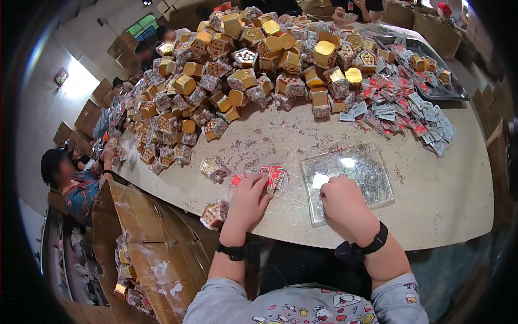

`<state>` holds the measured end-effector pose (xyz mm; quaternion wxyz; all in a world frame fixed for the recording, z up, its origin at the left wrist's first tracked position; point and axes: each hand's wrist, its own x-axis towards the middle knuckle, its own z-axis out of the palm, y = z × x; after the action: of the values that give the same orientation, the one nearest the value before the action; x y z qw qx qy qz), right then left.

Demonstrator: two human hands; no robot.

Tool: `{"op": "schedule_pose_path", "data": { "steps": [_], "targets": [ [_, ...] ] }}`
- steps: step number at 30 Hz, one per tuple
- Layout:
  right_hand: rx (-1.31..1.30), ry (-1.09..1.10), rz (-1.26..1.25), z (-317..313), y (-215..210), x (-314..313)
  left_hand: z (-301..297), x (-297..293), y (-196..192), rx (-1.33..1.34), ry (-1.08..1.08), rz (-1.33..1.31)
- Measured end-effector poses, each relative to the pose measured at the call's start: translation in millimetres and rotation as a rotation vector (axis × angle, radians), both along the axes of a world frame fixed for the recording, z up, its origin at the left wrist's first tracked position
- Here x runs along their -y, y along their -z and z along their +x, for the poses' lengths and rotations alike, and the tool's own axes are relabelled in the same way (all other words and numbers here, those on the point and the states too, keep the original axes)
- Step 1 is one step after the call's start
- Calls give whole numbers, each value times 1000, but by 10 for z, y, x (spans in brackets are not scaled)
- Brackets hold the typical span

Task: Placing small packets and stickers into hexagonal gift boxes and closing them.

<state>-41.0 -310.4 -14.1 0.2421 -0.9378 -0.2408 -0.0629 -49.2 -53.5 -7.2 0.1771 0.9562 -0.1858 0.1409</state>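
Head view is showing the left hand [249, 201] pinching a red-and-white paper packet [268, 177] near the table's [442, 205] front edge, while curled right hand [341, 198] fingers are picking inside the clear plastic tray [372, 167].

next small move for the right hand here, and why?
Probably pinch one clip out of the clear tray and carry it to the left hand. The right hand already rests on the tray's near corner among thin metal pieces, while the left presses a red-and-white packet flat on the table.
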Motion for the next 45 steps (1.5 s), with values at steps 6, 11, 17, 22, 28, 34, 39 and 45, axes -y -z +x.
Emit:
{"op": "schedule_pose_path", "data": {
  "steps": [6, 11, 17, 22, 28, 34, 39, 45],
  "targets": [
    [84, 30, 71, 16, 36, -25, 20, 16, 160, 62, -51, -186],
    [94, 70, 222, 21, -19, -63, -3, 61, 141, 116, 16, -264],
    [-80, 110, 412, 5, -123, -71, -10, 67, 157, 39, 57, -173],
    [-213, 174, 548, 36, -99, -55, -27, 80, 154, 84, 54, -195],
    [-346, 131, 691, 54, -103, -45, -30, 39, 209, 87, 67, -416],
    [-300, -17, 579, 70, -146, -24, -81, 393, 276, -216, 85, -892],
    [-141, -112, 495, -40, -76, -140, -100, 541, 196, -191, 252, -809],
    [-106, -166, 527, -113, -128, -202, -113, 540, 207, -104, 320, -666]
  ]
}}
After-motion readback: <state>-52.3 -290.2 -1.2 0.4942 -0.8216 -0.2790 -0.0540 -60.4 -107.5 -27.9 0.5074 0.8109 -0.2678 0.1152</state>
